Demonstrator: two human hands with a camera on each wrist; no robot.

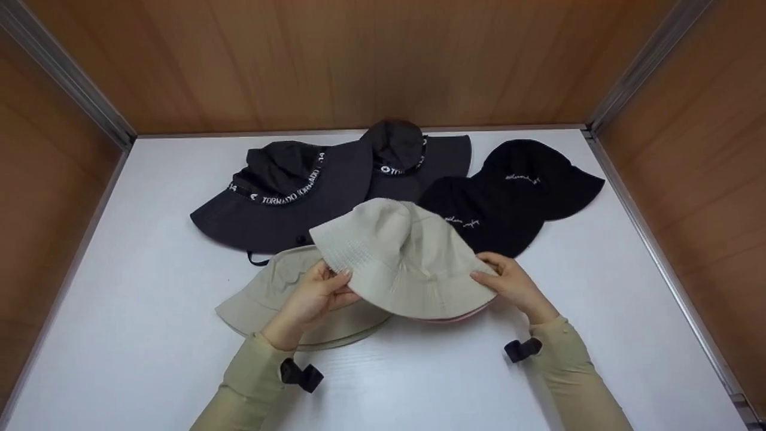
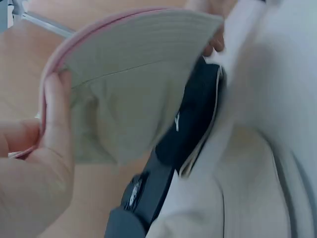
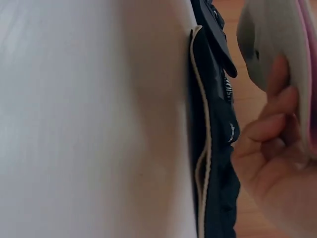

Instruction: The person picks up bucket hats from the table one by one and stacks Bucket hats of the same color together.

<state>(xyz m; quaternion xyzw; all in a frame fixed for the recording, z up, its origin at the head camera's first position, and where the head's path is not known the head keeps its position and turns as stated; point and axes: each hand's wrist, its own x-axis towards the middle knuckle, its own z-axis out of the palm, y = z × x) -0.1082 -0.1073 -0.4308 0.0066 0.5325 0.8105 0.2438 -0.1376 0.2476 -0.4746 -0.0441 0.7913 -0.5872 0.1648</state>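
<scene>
Both hands hold up a beige bucket hat [image 1: 419, 269] with pink showing along the underside of its brim. My left hand [image 1: 308, 302] pinches the brim at the left, thumb on top. At the right, my right hand [image 1: 513, 286] grips the brim between thumb and fingers. In the left wrist view, the left hand [image 2: 47, 158] has the brim's pink edge between thumb and fingers. Fingers of the right hand [image 3: 275, 158] press the hat's outer side in the right wrist view. Another beige bucket hat [image 1: 257, 293] lies on the table, partly behind the left hand.
Two dark wide-brimmed hats [image 1: 239, 224] with white lettering lie overlapped at the back of the white table [image 1: 622, 335]. Two black caps [image 1: 526, 197] with small white script overlap at the back right. Wooden panels [image 1: 335, 66] enclose the table at the back and sides.
</scene>
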